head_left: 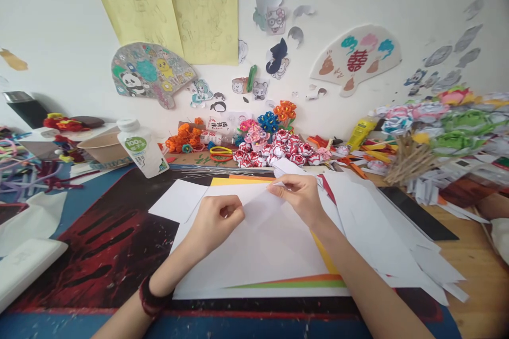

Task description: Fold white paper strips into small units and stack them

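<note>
A small piece of white paper (260, 205) is held up over a stack of larger sheets. My right hand (303, 200) pinches its upper right edge between thumb and fingers. On the other side, my left hand (214, 222) is curled closed at the paper's left end, its fingertips pressed together there. Below both hands lies a large white sheet (254, 259), with orange, green and yellow paper showing at its edges. Another white sheet (175, 201) sticks out behind my left hand. A dark red band circles my left wrist.
White paper sheets and strips (374, 228) spread to the right beside a black flat strip (417, 213). Behind stand a white bottle (143, 148), a paper bowl (107, 151), a yellow bottle (361, 133) and paper flowers (278, 151). A white box (29, 270) sits front left on the dark red mat (99, 254).
</note>
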The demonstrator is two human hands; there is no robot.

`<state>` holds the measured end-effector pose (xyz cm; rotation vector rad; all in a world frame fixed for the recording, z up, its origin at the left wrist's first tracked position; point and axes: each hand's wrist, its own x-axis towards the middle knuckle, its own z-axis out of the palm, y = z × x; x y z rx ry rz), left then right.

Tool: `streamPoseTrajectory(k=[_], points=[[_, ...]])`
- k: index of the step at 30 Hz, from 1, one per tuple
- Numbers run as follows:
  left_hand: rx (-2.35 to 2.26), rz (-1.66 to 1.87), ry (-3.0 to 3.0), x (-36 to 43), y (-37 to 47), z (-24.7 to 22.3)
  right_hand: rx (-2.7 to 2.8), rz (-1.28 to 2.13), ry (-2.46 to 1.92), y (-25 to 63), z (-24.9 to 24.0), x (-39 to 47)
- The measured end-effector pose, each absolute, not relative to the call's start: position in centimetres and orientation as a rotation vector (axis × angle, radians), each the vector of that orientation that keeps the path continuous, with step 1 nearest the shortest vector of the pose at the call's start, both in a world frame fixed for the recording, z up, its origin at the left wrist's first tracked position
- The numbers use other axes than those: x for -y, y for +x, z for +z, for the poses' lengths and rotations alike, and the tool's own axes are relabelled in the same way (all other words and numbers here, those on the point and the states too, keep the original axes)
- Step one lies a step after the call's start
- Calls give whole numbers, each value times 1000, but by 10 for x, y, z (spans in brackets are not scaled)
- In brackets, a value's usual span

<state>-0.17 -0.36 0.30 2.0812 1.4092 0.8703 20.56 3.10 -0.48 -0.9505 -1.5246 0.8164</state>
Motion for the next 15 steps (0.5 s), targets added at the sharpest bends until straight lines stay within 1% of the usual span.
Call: streamPoseTrajectory(k=[11, 15], points=[[-1435, 826, 2100, 3, -10, 8, 1405, 846, -929, 209, -8, -35], [-1561, 958, 2067, 0, -18, 10, 1197, 819, -898, 221, -7, -42]])
